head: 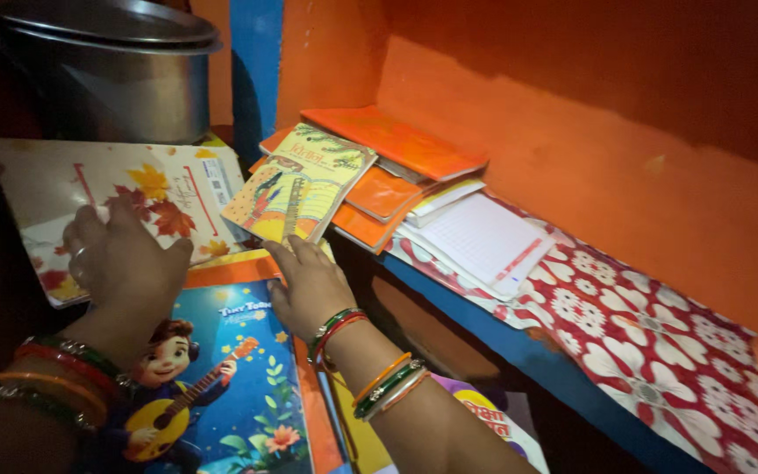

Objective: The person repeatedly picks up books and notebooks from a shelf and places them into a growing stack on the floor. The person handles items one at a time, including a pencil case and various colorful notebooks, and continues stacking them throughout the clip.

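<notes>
My left hand grips the edge of a large pale book with autumn leaves, fingers curled over it. My right hand rests flat with fingers spread on a blue picture book showing a cartoon child with a guitar, its fingertips touching the lower edge of a yellow illustrated booklet. Both wrists wear several coloured bangles. The yellow booklet lies on a pile of orange notebooks on a shelf.
A big metal pot with lid stands at the back left. A white notebook lies on the red floral cloth covering the blue-edged shelf. Orange walls enclose the shelf behind and to the right.
</notes>
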